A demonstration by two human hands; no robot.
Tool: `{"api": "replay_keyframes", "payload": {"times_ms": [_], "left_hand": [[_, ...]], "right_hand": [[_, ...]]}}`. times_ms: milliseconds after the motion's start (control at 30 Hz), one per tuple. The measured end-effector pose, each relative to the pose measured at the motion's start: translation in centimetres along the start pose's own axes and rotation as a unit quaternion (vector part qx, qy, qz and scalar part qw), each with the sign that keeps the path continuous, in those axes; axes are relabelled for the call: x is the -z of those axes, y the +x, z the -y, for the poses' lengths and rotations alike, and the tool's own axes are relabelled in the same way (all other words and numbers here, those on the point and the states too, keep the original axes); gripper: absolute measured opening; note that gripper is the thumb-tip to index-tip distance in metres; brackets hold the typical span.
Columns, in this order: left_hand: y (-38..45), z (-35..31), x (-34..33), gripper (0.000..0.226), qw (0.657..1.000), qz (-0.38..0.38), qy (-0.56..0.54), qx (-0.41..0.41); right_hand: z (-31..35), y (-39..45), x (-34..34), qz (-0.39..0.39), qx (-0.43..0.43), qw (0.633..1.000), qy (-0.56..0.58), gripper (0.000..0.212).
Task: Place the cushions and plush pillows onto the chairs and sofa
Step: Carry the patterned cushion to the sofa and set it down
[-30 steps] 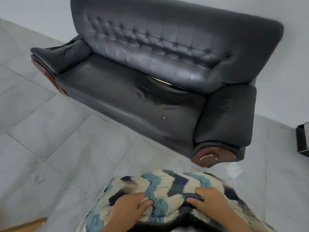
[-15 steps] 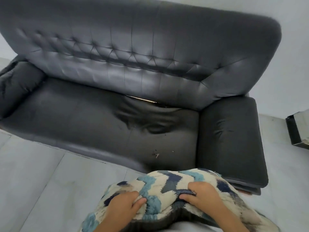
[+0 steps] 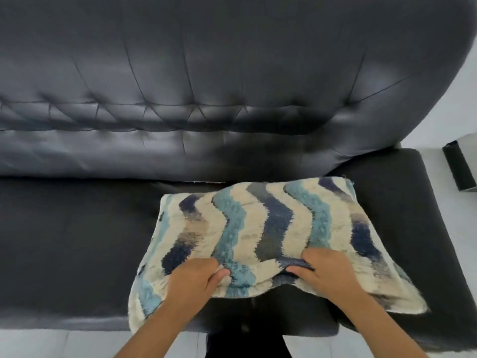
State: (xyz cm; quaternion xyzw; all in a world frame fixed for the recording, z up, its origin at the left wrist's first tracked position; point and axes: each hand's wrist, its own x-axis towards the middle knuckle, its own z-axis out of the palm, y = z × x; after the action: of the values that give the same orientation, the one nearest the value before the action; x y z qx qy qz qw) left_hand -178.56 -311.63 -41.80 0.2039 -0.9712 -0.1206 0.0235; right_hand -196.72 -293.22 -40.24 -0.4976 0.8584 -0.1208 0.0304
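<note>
**Cushion on the seat, near edge at risk of sliding off**

The cushion [image 3: 268, 236], plush with wavy stripes of cream, teal and navy, lies on the right part of the sofa [image 3: 180, 99] seat, its far edge close to the base of the tufted backrest and its right side just beside the armrest [image 3: 402, 202]. Both hands grip its near edge: the left hand [image 3: 196, 280] has its fingers curled into the pile with the thumb pinching a fold, and the right hand [image 3: 322, 270] pinches a bunched ridge of fabric the same way.

The main risk, as I judge it, is at the front. The near corners of the cushion overhang the seat's front edge, and the sofa covering looks smooth and slick. If the hands let go here, the soft, limp cushion could sag forward and slip to the floor [image 3: 77, 342].

A second risk is the bunched fabric: released as it is, the cover may stay creased and the cushion lie lopsided instead of flat.

Pushing it further back could wedge the far edge into the gap under the backrest, or ride it up onto the armrest.
</note>
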Motion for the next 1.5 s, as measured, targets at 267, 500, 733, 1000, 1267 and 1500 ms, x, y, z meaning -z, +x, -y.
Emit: {"api": "replay_keyframes", "payload": {"times_ms": [267,500,733,1000,1267,1500], "left_hand": [[-0.4,7.5,-14.6,0.089,0.96,0.246,-0.067,0.116],[6.4,11.7,-18.3,0.102,0.9,0.225,-0.045,0.37],[8.0,12.9,-22.4,0.033,0.907,0.199,-0.069,0.365],[9.2,9.7,-15.3,0.04,0.888,-0.025,-0.215,0.406],[15.3,10.3,-14.1,0.023,0.902,-0.108,-0.214,0.358],[17.1,11.3,-18.5,0.041,0.921,0.107,-0.099,0.361]], "right_hand": [[0.5,-2.9,-17.5,0.275,-0.061,0.957,0.074,0.061],[-5.5,1.5,-20.1,0.102,-0.461,0.881,0.023,0.09],[-7.4,5.7,-22.8,0.217,-0.482,0.849,-0.015,0.045],[-9.0,7.9,-14.0,0.021,-0.449,0.884,0.127,0.054],[-11.3,11.5,-11.8,-0.076,-0.405,0.898,0.151,0.038],[-12.3,12.4,-19.1,0.209,-0.397,0.894,-0.008,0.07]]}}
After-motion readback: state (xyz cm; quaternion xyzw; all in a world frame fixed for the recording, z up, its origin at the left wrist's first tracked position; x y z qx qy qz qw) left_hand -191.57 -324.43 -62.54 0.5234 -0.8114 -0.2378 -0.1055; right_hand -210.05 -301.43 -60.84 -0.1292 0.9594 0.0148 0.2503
